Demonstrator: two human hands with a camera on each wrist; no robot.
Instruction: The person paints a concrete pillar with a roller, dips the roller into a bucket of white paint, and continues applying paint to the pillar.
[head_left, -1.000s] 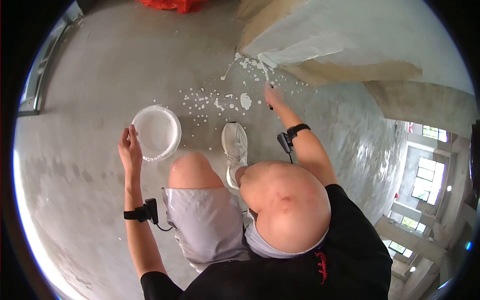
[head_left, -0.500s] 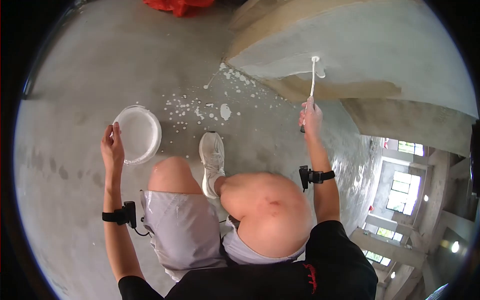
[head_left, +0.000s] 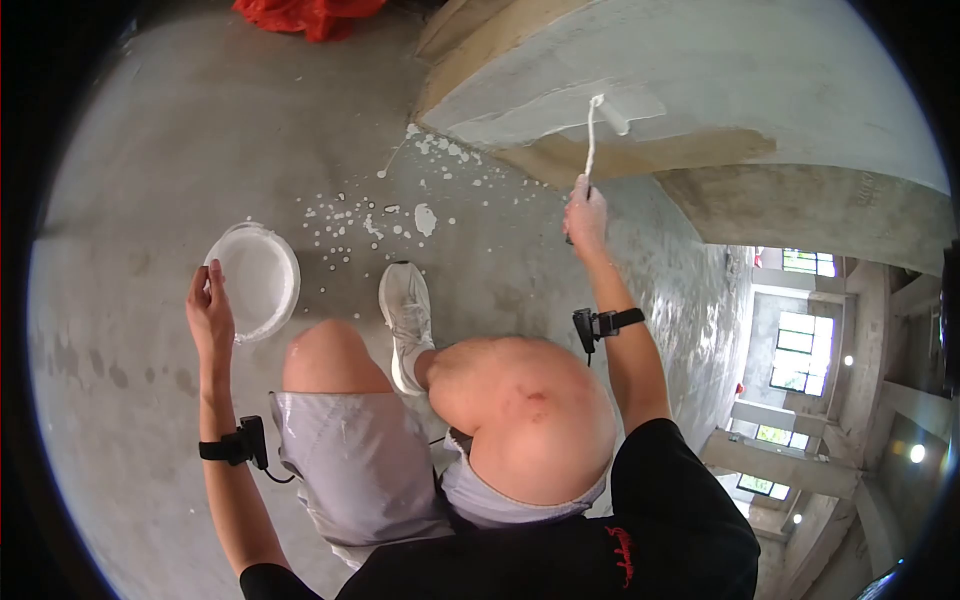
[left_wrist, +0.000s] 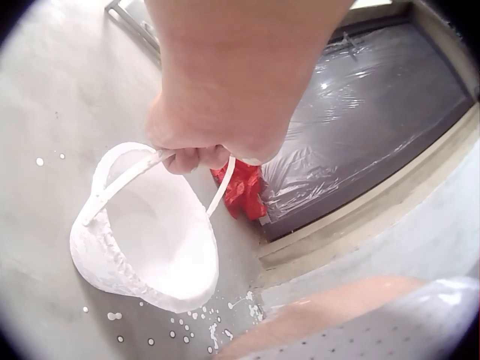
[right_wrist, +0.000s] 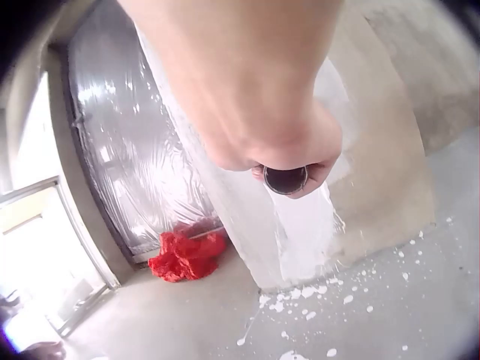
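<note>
My left hand (head_left: 212, 312) holds the white bail handle (left_wrist: 124, 184) of a white bucket (left_wrist: 96, 259), fingers curled round it. The bucket tilts, and its inside is white. In the head view it hangs left of my knees. My right hand (head_left: 586, 217) grips the dark handle (right_wrist: 286, 180) of a paint roller (head_left: 614, 116), whose white-coated rod points up and away. The roller's white sleeve lies against the low part of the wall (head_left: 740, 75), over a whiter wet patch. White smears cover part of this hand.
White paint splashes (head_left: 425, 220) dot the concrete floor (head_left: 150, 180) by the wall's base. A red plastic bag (right_wrist: 187, 255) lies farther off, beside a plastic-covered door (left_wrist: 367, 97). My white shoe (head_left: 405, 310) stands between the bucket and the wall.
My right hand has carried the roller from the wall's bottom corner up onto its face, then slightly farther up. My left hand keeps its hold on the bucket. The head view has shifted.
</note>
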